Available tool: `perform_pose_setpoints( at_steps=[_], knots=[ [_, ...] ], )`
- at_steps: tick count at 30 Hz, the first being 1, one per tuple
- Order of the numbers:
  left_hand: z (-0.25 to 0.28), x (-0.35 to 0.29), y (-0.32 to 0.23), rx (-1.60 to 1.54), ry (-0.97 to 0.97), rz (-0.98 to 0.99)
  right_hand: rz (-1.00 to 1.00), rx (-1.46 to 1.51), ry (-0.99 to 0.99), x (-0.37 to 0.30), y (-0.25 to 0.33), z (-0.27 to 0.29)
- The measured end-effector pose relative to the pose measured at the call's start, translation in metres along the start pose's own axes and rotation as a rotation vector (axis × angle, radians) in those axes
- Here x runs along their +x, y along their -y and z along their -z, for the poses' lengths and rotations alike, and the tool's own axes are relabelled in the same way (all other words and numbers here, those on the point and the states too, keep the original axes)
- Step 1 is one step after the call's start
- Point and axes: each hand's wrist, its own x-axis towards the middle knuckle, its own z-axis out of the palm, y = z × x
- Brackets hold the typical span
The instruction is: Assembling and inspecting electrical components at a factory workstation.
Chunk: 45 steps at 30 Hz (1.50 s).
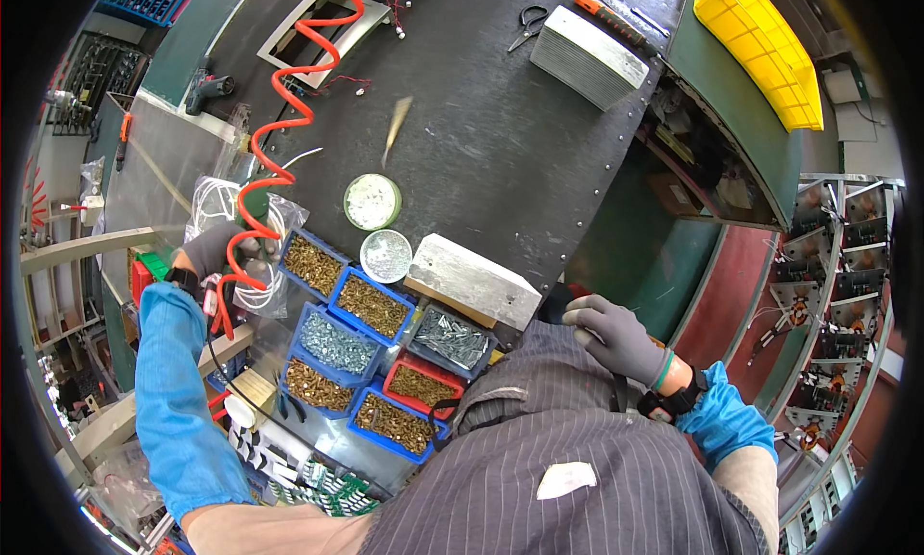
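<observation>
Coiled red hose [292, 179] is strung over the desk's [481, 151] left side and past the left hand [214, 251], whose grip cannot be made out beside bagged white cable [214, 204], while the right hand [621, 343], well apart, is held loosely curled near the striped apron [616, 449].

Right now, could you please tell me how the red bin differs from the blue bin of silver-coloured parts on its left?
The red bin holds brass-coloured parts, while the blue bin holds silver-coloured ones. The red bin sits nearer the striped garment, while the blue bin lies farther left. Both are open-topped and filled with small loose parts.
</observation>
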Motion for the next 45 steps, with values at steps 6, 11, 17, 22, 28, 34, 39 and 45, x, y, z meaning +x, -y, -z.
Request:
perform_pose_setpoints(
  at_steps=[6,11,17,22,28,34,39,45],
  knots=[
    [-0.052,0.059,-0.056,0.111,0.194,-0.012,0.011,-0.022,0.018,0.004,0.0,-0.004],
    [-0.057,0.101,-0.083,0.782,0.344,-0.064,0.026,-0.009,0.017,0.004,0.002,-0.006],
    [-0.074,0.09,-0.112,0.252,0.151,0.412,-0.006,0.006,-0.032,-0.009,-0.006,-0.005],
    [-0.081,0.099,-0.116,0.308,0.179,0.384,-0.051,0.033,-0.046,-0.014,-0.012,-0.004],
    [-0.109,0.091,-0.135,0.322,0.11,0.329,-0.091,0.082,-0.057,-0.019,-0.022,-0.007],
    [-0.135,0.087,-0.139,0.314,0.062,0.37,-0.091,0.099,-0.044,-0.025,-0.026,-0.009],
    [-0.173,0.086,-0.15,0.484,0.08,0.423,-0.097,0.085,-0.07,-0.03,-0.034,-0.012],
    [-0.189,0.1,-0.15,0.82,0.102,0.472,-0.107,0.089,-0.072,-0.031,-0.037,-0.008]
  ],
)
